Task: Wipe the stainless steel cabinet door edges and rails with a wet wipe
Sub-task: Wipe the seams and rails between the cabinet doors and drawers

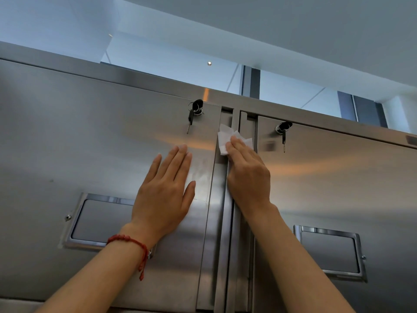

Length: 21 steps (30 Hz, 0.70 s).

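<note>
Above us we see a pale ceiling with one small round light. Dark window frames stand behind the top edge. On the wrist we see a red beaded bracelet, its loose end hanging down.

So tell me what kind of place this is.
Probably a commercial kitchen or staff storage area. Tall steel cabinet doors have keys hanging in their locks and recessed handles, and a plain white ceiling runs overhead.
</note>
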Available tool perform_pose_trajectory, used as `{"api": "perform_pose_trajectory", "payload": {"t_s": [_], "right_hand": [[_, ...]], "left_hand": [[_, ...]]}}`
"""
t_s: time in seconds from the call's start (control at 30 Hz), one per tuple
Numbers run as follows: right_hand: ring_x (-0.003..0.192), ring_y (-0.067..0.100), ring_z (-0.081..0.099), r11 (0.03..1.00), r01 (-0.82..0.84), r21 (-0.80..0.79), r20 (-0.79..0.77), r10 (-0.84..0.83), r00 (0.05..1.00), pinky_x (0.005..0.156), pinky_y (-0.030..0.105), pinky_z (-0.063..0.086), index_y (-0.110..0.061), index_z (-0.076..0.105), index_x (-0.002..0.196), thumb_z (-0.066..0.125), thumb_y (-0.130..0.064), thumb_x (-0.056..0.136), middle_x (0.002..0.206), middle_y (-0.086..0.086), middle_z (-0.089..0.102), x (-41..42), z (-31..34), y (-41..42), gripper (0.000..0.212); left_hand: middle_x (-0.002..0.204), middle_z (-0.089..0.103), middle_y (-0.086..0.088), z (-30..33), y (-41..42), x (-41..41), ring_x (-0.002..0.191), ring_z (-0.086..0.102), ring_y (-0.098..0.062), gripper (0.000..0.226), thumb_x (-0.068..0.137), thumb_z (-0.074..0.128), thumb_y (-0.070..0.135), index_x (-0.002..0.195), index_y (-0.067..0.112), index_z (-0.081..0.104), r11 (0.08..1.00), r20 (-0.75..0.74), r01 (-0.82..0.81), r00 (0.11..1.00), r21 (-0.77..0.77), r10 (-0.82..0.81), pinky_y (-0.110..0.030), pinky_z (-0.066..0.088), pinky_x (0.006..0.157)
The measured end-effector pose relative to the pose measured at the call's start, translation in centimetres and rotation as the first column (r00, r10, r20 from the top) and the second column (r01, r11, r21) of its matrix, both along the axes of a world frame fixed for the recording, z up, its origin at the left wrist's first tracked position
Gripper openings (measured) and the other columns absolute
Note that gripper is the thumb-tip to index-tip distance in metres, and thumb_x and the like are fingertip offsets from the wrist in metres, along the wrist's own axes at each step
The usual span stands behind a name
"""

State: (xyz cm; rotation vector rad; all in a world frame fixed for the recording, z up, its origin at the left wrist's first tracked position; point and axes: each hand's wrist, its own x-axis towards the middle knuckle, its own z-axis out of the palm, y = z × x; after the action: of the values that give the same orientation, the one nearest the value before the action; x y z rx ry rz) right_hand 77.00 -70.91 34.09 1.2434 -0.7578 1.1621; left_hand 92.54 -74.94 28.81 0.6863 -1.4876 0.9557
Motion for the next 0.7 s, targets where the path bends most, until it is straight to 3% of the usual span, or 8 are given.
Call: {"api": "perform_pose_trajectory", "payload": {"t_s": [0.7], "right_hand": [[0.107, 0.034, 0.063, 0.999, -0.034, -0.009, 0.008, 0.034, 0.999, 0.093, 0.043, 0.046, 0.006, 0.067, 0.108, 0.067, 0.012, 0.076, 0.115, 0.022, 0.064, 0.1, 1.0, 0.0, 0.033]], "left_hand": [[0.142, 0.04, -0.019, 0.0, 0.0, 0.0, 0.133, 0.036, -0.031, 0.057, 0.092, 0.029, 0.032, 0.134, -0.003, 0.044, 1.0, -0.002, 0.004, 1.0, -0.018, -0.004, -0.05, 0.027, 0.108]]}}
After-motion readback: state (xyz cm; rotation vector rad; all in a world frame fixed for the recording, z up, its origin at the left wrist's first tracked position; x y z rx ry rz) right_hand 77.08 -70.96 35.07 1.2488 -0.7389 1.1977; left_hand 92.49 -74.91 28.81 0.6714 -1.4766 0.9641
